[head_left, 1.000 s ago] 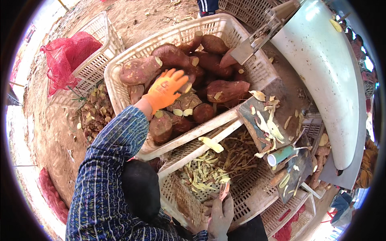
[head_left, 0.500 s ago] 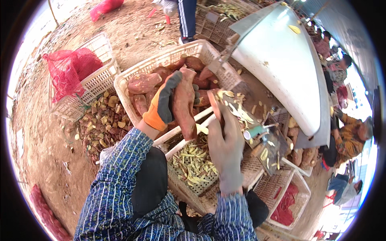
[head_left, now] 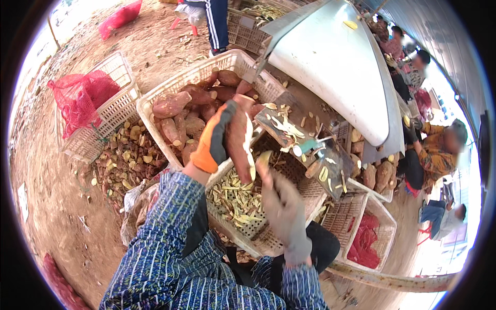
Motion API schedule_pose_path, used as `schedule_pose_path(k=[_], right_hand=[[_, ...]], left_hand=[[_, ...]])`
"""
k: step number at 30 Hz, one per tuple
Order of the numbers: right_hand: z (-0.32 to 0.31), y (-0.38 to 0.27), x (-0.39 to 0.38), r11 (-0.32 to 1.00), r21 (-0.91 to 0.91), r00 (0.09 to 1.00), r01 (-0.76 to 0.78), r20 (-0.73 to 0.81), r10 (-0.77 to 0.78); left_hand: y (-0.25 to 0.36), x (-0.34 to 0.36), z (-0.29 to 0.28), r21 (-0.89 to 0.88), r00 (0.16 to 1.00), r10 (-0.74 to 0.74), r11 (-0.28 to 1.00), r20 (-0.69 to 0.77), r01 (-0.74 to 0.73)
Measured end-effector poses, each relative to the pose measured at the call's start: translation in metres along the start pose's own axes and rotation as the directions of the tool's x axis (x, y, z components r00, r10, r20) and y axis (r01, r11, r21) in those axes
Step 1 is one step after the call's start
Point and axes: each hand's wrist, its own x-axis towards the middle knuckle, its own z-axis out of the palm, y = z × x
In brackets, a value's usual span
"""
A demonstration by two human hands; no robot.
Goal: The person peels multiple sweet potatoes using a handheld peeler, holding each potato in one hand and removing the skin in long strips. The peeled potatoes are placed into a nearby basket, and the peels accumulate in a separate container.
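My left hand (head_left: pixel 212 142), in an orange and dark grey glove, grips a long reddish sweet potato (head_left: pixel 239 139) held upright over the crates. Along its right side runs a pale strip of bare flesh. In a dusty grey glove, my right hand (head_left: pixel 285 209) is closed just right of the potato's lower end. It holds a small orange-brown peeler (head_left: pixel 264 169), blurred, with a yellowish sliver by it. Below both hands, pale peelings (head_left: pixel 235 199) fill part of a plastic crate (head_left: pixel 240 238). Beyond my left hand, whole sweet potatoes (head_left: pixel 170 105) lie in a white crate (head_left: pixel 146 120).
A board (head_left: pixel 281 135) with scraps and a green-handled tool (head_left: pixel 305 148) is at right, before a big metal chute (head_left: pixel 330 67). Trimmings (head_left: pixel 129 160) heap on the ground at left beside a crate with red netting (head_left: pixel 85 98). Several people sit far right; another stands ahead.
My right hand has come down and toward me, away from the potato's upper end. A longer pale strip shows on the potato. The view has shifted slightly.
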Motion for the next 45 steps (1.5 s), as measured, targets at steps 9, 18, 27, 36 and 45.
schedule_pose_path(k=[9,18,27,36,45], right_hand=[[-0.003,0.009,-0.030,0.996,-0.076,0.993,0.043,0.108,-0.035],[0.029,-0.001,0.029,0.945,-0.235,0.946,0.229,-0.176,-0.273],[0.003,-0.006,0.008,0.991,-0.040,0.981,0.130,-0.137,-0.134],[0.026,-0.003,-0.045,0.981,-0.136,0.989,0.135,0.077,-0.125],[0.042,-0.002,0.013,0.997,-0.042,0.985,0.068,-0.157,-0.074]], left_hand=[[-0.023,-0.001,-0.023,-0.394,0.961,-0.245,0.877,0.129,0.276],[-0.053,-0.016,-0.035,0.541,0.979,0.160,0.815,0.130,-0.205],[-0.044,-0.009,-0.022,0.017,0.988,-0.155,0.988,0.000,0.155],[-0.027,-0.005,-0.017,-0.339,0.986,-0.163,0.926,0.037,0.166],[-0.049,-0.016,-0.029,-0.041,0.990,-0.141,0.989,0.021,0.142]])
